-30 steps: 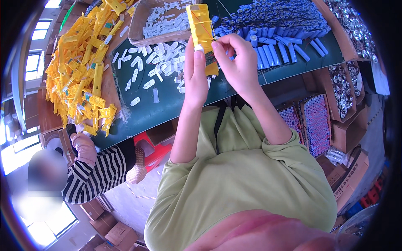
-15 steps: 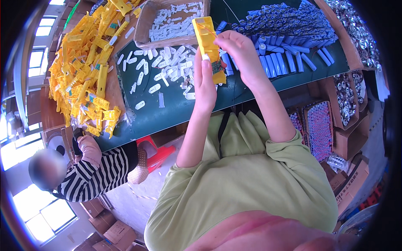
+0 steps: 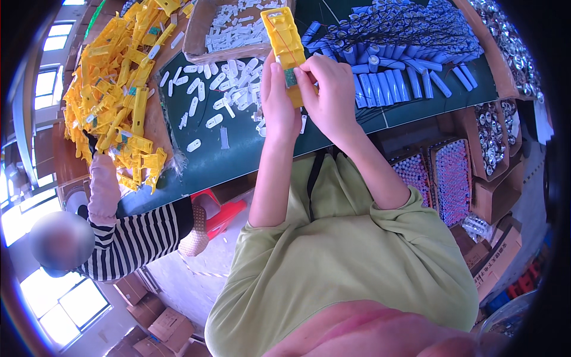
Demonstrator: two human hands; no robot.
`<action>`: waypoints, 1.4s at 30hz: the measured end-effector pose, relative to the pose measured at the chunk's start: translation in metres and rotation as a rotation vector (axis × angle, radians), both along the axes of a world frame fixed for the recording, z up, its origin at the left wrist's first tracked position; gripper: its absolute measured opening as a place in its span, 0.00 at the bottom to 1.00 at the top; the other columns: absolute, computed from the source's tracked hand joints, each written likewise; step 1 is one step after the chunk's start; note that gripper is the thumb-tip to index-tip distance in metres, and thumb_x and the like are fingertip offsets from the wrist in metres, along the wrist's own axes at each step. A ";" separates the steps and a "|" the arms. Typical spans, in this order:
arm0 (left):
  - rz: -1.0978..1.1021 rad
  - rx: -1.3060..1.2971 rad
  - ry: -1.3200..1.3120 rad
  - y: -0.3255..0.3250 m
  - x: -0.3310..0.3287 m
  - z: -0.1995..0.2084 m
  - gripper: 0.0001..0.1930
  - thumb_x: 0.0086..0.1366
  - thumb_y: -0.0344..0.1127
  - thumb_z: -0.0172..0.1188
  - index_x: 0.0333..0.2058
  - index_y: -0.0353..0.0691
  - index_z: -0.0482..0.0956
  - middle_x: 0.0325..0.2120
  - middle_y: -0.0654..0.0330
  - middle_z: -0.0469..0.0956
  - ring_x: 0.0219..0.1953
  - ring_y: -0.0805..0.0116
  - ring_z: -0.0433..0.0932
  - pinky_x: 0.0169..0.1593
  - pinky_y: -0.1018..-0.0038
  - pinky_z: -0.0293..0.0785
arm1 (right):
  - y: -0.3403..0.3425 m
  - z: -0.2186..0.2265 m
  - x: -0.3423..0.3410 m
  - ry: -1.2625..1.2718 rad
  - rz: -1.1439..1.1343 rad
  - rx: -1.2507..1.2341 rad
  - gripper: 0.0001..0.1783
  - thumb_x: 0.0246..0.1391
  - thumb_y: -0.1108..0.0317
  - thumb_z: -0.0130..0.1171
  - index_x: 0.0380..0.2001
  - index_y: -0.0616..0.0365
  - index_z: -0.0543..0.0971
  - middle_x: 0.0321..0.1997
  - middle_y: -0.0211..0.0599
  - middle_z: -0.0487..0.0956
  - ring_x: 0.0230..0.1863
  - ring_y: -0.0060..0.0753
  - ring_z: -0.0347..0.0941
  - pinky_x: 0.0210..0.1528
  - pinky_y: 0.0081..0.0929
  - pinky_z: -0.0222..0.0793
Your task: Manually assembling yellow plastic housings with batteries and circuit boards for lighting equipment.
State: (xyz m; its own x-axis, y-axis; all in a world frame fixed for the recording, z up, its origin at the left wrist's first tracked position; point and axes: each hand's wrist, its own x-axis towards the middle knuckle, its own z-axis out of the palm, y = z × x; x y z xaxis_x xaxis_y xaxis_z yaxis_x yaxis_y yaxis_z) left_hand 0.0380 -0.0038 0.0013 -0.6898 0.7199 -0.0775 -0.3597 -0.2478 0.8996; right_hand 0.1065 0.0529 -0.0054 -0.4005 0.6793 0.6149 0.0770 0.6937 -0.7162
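Grips yellow housing (image 3: 284,49) in left hand (image 3: 278,107), thumb and fingers closed round its lower part, compartments beyond the fingertips. Holds it over the green tabletop (image 3: 208,165), far end leaning slightly left. Has right hand (image 3: 332,98) just beside, thumb and forefinger drawn together at the housing's right edge, next to a green circuit board (image 3: 291,78); cannot tell what lies pinched between. Shows thin reddish wire (image 3: 284,35) within compartments, ahead of the fingertips. Has scattered white pieces (image 3: 238,95) left of the fingers; farther left, heaped yellow parts (image 3: 110,77). Has blue cylinders (image 3: 383,87) right of the fingers.
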 end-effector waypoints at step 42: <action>-0.243 0.097 0.186 0.013 -0.034 0.010 0.21 0.66 0.33 0.45 0.55 0.33 0.60 0.42 0.45 0.74 0.29 0.67 0.76 0.33 0.72 0.76 | 0.267 0.044 0.043 0.144 0.419 -0.752 0.08 0.56 0.67 0.51 0.39 0.55 0.72 0.29 0.28 0.72 0.29 0.19 0.71 0.29 0.19 0.68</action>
